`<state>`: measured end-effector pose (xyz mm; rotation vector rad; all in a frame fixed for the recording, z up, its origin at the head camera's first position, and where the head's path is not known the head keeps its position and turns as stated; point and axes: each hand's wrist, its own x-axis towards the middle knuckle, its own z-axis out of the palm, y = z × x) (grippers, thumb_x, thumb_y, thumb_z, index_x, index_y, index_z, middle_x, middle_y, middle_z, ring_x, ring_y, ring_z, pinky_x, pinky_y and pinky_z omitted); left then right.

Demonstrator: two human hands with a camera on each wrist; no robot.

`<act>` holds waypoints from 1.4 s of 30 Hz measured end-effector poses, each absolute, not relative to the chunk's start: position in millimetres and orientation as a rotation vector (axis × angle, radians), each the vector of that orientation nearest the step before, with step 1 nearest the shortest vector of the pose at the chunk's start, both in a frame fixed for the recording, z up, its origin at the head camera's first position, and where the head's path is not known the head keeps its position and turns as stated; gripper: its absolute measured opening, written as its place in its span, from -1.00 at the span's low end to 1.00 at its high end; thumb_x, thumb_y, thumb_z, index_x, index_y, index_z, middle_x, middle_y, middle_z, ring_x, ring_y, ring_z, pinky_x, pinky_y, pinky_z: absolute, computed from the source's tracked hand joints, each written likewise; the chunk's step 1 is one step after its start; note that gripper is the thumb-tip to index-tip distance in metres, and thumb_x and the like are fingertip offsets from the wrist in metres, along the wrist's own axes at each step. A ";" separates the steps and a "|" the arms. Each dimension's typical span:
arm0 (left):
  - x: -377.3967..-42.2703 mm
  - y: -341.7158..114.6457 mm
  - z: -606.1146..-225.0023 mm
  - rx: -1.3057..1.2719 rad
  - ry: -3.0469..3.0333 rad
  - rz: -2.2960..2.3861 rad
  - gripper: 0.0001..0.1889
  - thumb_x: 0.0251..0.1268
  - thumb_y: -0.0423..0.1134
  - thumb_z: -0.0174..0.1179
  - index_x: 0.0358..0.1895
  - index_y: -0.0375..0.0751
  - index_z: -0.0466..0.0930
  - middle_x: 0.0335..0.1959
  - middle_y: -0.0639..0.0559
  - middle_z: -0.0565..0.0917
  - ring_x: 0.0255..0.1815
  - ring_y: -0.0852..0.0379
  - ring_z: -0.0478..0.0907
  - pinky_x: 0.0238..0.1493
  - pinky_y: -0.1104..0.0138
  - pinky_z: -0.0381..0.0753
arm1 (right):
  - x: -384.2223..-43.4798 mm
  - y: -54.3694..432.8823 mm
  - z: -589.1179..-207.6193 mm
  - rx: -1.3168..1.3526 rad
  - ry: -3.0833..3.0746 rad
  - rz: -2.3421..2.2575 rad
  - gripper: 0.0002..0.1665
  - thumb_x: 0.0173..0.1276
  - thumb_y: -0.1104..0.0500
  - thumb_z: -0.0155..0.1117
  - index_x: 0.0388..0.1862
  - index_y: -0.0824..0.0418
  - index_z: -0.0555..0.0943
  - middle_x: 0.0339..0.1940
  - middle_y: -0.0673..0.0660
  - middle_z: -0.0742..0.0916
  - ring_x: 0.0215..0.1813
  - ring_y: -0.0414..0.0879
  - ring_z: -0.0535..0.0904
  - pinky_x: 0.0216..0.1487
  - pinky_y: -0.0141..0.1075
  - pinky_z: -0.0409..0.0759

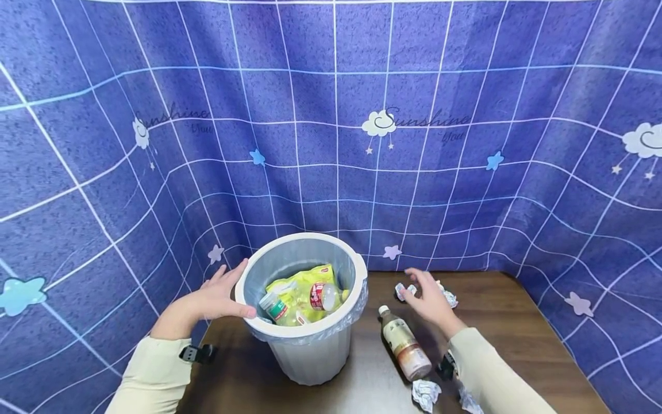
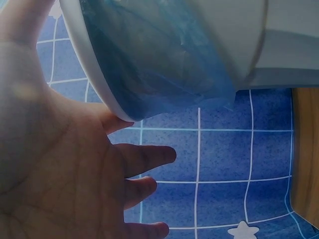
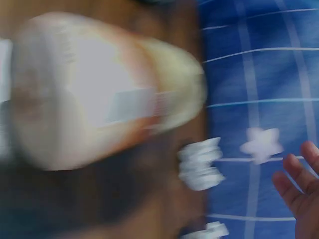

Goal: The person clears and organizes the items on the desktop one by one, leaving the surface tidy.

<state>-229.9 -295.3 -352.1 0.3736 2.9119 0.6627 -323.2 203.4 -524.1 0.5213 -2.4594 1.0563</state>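
Note:
A grey trash bin (image 1: pixel 310 359) with a white rim and a clear liner stands on the table. My left hand (image 1: pixel 219 296) rests against the rim's left side, fingers spread; the left wrist view shows an index finger touching the white rim (image 2: pixel 84 57). Inside the bin lie a yellow snack bag (image 1: pixel 324 273), a red-labelled bottle (image 1: pixel 323 296) and a green-labelled bottle (image 1: pixel 278 310). My right hand (image 1: pixel 431 299) hovers, holding nothing, near a crumpled paper ball (image 1: pixel 400 292). Below it lies a brown-and-cream drink bottle (image 1: pixel 403 345), blurred in the right wrist view.
Another crumpled paper piece (image 1: pixel 449 296) lies behind the right hand. Nearer the front are a paper ball (image 1: pixel 426 395) and one partly hidden by the right sleeve (image 1: pixel 469 399). A blue checked curtain (image 1: pixel 331 144) surrounds the dark wooden table (image 1: pixel 509 322).

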 end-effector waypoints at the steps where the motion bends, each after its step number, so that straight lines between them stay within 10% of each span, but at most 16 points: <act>1: -230.2 -295.4 -352.1 0.376 2.914 0.660 0.32 -0.09 0.30 0.46 0.62 -0.30 -0.10 0.57 -0.44 0.08 0.55 -0.57 -0.23 0.29 -0.55 -0.07 | -318.7 204.5 -535.9 0.502 -2.490 1.033 -0.33 0.25 0.07 0.48 0.29 0.23 0.51 -0.01 0.29 0.63 -0.01 0.14 0.61 -0.04 0.07 0.60; 11: -229.8 -296.6 -351.6 0.381 2.894 0.707 0.34 -0.11 0.33 0.46 0.62 -0.30 -0.11 0.57 -0.46 0.05 0.56 -0.57 -0.28 0.28 -0.56 -0.13 | -277.7 201.8 -603.7 0.330 -2.834 0.918 0.01 0.05 -0.32 0.52 0.42 0.10 0.46 -0.01 0.24 0.59 -0.06 0.10 0.59 -0.11 0.06 0.60; 24: -230.9 -297.3 -351.3 0.406 2.896 0.729 0.32 -0.09 0.26 0.48 0.63 -0.30 -0.12 0.56 -0.47 0.07 0.55 -0.59 -0.26 0.29 -0.55 -0.14 | -278.5 197.8 -606.6 0.329 -2.884 1.178 -0.20 0.16 -0.18 0.50 0.33 0.10 0.52 -0.22 0.03 0.77 -0.28 -0.12 0.63 -0.19 -0.15 0.58; 42: -230.4 -295.9 -349.5 0.369 2.887 0.682 0.36 -0.12 0.36 0.45 0.64 -0.26 -0.14 0.59 -0.41 0.03 0.57 -0.55 -0.29 0.31 -0.54 -0.14 | -329.7 195.7 -476.8 0.462 -2.704 1.202 -0.25 0.30 -0.12 0.43 0.40 0.08 0.44 -0.02 0.30 0.76 -0.18 0.03 0.69 -0.15 -0.10 0.63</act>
